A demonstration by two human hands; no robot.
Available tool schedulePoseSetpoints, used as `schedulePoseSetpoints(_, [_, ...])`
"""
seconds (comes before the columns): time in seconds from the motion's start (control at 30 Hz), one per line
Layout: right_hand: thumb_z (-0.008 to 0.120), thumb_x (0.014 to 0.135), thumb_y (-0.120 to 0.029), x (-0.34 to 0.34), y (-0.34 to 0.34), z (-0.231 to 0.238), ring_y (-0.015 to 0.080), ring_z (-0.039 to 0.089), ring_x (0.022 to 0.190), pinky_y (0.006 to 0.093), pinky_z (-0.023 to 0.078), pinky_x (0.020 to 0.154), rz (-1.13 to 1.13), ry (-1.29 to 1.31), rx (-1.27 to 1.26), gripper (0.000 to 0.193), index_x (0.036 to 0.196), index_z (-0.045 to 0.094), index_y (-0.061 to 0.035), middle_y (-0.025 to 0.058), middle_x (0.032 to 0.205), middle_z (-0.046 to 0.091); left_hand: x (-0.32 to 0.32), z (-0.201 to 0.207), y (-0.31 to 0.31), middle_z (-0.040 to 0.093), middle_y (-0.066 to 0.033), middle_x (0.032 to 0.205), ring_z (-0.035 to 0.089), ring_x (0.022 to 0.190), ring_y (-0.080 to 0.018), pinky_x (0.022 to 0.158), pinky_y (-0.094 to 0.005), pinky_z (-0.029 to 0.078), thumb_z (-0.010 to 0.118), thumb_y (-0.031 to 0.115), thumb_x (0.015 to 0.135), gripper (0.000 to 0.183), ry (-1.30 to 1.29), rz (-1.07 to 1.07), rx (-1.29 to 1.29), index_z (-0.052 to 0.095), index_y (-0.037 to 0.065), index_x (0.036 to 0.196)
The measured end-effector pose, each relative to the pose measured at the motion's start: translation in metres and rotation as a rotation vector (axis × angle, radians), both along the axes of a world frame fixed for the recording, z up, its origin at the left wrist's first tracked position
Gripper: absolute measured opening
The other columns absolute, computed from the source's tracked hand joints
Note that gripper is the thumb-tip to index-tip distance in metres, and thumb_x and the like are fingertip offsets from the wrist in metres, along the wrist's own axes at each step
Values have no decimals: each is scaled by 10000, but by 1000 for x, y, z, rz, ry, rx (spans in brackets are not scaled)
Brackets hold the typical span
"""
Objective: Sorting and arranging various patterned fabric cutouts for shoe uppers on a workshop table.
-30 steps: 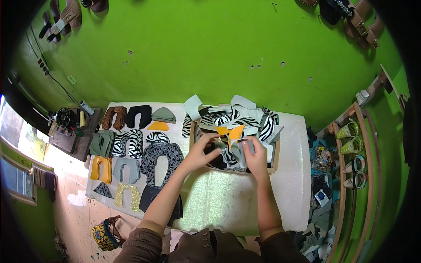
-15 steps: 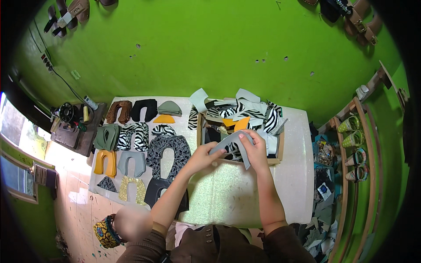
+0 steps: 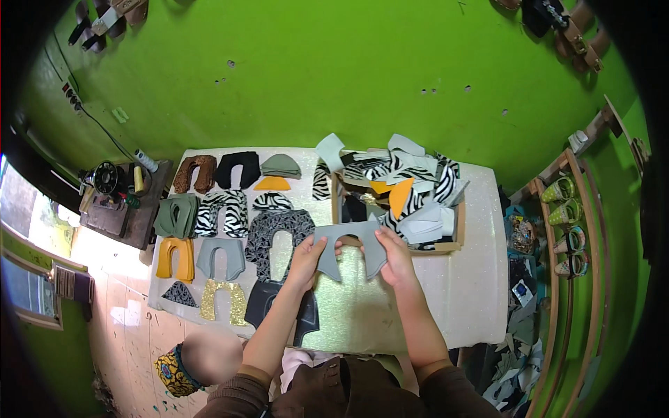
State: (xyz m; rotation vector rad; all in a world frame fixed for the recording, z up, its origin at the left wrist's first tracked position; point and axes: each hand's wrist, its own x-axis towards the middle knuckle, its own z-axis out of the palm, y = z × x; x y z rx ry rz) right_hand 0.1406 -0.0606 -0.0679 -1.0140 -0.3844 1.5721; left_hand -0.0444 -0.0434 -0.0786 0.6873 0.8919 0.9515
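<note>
A grey U-shaped cutout of sheet material [image 3: 346, 230] is stretched between my two hands over the near part of the table, its two prongs toward me. My left hand [image 3: 304, 263] pinches its left side and my right hand [image 3: 394, 258] its right side. Just beyond is a cardboard box [image 3: 446, 248] heaped with grey, zebra-striped, black and orange cut pieces. Left of my hands lie sorted piles of similar shapes: a grey pile [image 3: 221, 258], an orange pile [image 3: 175, 258], a zebra-striped pile [image 3: 221, 213] and a dark patterned pile [image 3: 281, 240].
A glittery pale table [image 3: 481, 279] carries everything. Another person in a patterned cap [image 3: 174, 370] is at the lower left. A sewing machine [image 3: 106, 180] stands on a side bench. At right are a wooden shoe rack [image 3: 589, 230] and scraps [image 3: 512, 373] on the floor.
The grey cutout, earlier bent and tilted over the box, is now spread flat and nearer me, its U shape showing. Both hands have drawn back from the box. The view has shifted slightly.
</note>
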Motion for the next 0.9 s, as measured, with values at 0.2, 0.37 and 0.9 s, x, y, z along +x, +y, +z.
schedulePoseSetpoints(0.2, [435,875,-114,-68,-5,-34,211,585,852,333,477,777,49,240,-69,275,1120,470,4,117,989,582,-71,-13,-9,591,-138,1019,594,891,-187,763,-281,490,383,141,921,251,-76,112,-123,499,-23,1072])
schedulePoseSetpoints(0.37, [443,847,-95,-143,-8,-49,216,586,874,338,479,773,169,392,-137,291,1130,474,-37,102,1003,585,-152,-36,-19,603,-117,993,586,888,-173,765,-276,463,406,143,909,246,-78,186,-203,509,-6,1076])
schedulePoseSetpoints(0.9, [397,836,23,-321,12,-89,199,515,1017,318,418,871,56,215,-284,411,1244,403,-24,90,1154,512,-326,-85,17,601,-57,892,565,764,-134,687,-255,453,417,160,897,220,195,161,-143,526,20,1027])
